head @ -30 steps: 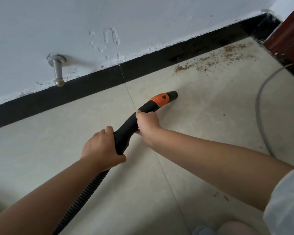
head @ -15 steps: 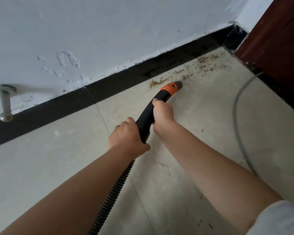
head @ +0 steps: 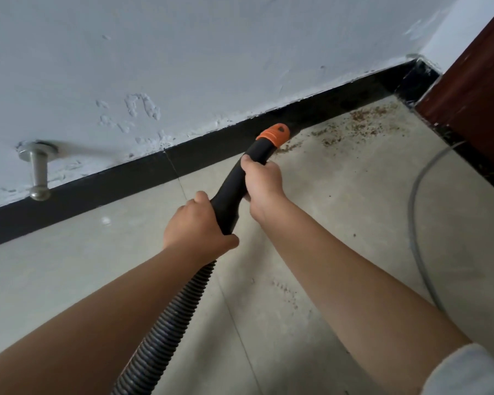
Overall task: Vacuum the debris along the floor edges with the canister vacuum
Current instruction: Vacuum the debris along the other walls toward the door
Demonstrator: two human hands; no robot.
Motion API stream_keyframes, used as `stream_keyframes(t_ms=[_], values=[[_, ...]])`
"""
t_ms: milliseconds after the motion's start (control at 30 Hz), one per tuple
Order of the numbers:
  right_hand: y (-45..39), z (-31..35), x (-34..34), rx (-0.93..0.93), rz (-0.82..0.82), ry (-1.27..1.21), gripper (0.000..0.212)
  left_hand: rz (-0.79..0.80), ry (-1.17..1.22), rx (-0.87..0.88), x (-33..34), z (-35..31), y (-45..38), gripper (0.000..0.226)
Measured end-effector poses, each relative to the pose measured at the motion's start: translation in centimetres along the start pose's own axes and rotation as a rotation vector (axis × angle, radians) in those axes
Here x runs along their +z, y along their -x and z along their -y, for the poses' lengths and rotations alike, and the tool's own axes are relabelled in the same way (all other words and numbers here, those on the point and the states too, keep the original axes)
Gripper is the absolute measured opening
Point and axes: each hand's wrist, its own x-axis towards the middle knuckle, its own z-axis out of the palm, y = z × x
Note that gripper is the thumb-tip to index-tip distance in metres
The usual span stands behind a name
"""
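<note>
Item one, the grips. We have our right hand (head: 264, 181) curled round the upper part of the black vacuum handle (head: 234, 189), thumb on the near side, knuckles toward us. Our left hand (head: 196, 228) wraps the lower end of the same handle, thumb tip showing at its 3 o'clock side; the other fingers go round the far side and we cannot see them.

Item two, the tool. The handle's long axis runs from about 7 o'clock up to 1 o'clock across the view. Its orange collar (head: 274, 135) sits at the far end, pointing toward 1 o'clock at the black baseboard (head: 97, 186). The mouth beyond the collar merges with the dark baseboard, so we cannot tell whether it touches floor or board. The ribbed hose (head: 169, 329) leaves below our left hand toward 7 o'clock and is cut off by the lower edge. The canister itself is out of view.

Item three, the surroundings. Brown debris (head: 354, 126) lies scattered on the pale tiled floor (head: 69, 266) along the baseboard, from just beside the collar out toward the corner at 2 o'clock; a fainter trace (head: 285, 292) lies between our forearms. A grey cable (head: 414, 212) curves along the floor at 3 o'clock. A metal door stopper (head: 37, 172) projects from the white wall (head: 211, 52) at 9 o'clock. A dark red door (head: 474, 89) is cut off at the right edge. A pale sleeve (head: 468, 372) shows at 5 o'clock.
</note>
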Motion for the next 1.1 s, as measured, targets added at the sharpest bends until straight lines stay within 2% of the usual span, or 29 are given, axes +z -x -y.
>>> stream_keyframes(t_ms=[133, 267, 467, 800, 1100], values=[[2.2, -1.5, 3.5, 0.027, 0.077, 0.051, 0.047, -0.006, 0.030, -0.053, -1.1, 4.5, 2.0, 0.048], [3.5, -3.4, 6.2, 0.120, 0.104, 0.005, 0.046, 0.053, -0.024, -0.041, -2.1, 8.4, 3.3, 0.049], [4.4, -5.4, 8.5, 0.218, 0.075, 0.028, 0.047, 0.133, -0.065, -0.014, -2.0, 11.6, 3.5, 0.049], [1.2, -2.4, 5.9, 0.184, -0.030, 0.033, 0.044, 0.125, -0.043, 0.032, -1.2, 6.8, 0.4, 0.052], [-3.6, 0.9, 0.6, 0.158, 0.017, 0.035, 0.041, 0.126, -0.057, 0.024, 0.1, 0.4, -3.0, 0.054]])
